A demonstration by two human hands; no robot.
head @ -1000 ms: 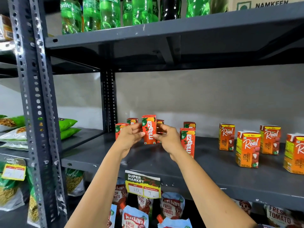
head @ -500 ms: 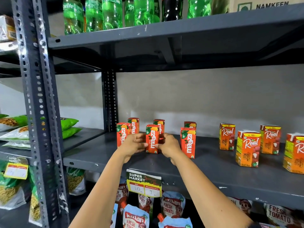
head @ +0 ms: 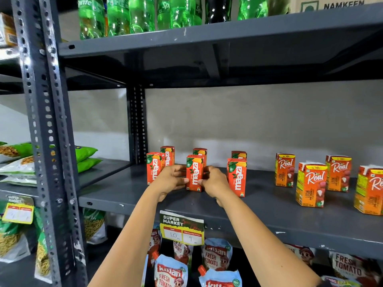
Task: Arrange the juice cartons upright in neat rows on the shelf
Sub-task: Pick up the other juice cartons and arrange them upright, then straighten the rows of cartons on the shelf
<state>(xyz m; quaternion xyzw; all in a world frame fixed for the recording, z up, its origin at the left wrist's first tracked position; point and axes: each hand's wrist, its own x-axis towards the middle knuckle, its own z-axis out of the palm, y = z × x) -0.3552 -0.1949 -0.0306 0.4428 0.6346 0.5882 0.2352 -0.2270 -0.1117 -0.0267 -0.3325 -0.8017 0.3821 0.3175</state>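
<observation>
Several red Maaza juice cartons stand upright on the grey metal shelf (head: 269,212). One Maaza carton (head: 194,172) stands in the middle of the front row, with my left hand (head: 172,179) against its left side and my right hand (head: 213,182) against its right side. Another Maaza carton (head: 154,170) stands to its left and a third (head: 236,177) to its right. More Maaza cartons stand behind them in a back row. Orange Real litchi cartons (head: 310,184) stand scattered upright further right.
Green soda bottles (head: 134,15) fill the shelf above. Tomato ketchup pouches (head: 172,272) hang below, behind a price tag (head: 182,228). A perforated steel upright (head: 47,141) stands at left, with green snack packets (head: 87,156) on the neighbouring rack.
The carton held up between both hands has come down and now stands on the shelf in the front row. Both hands stay on its sides.
</observation>
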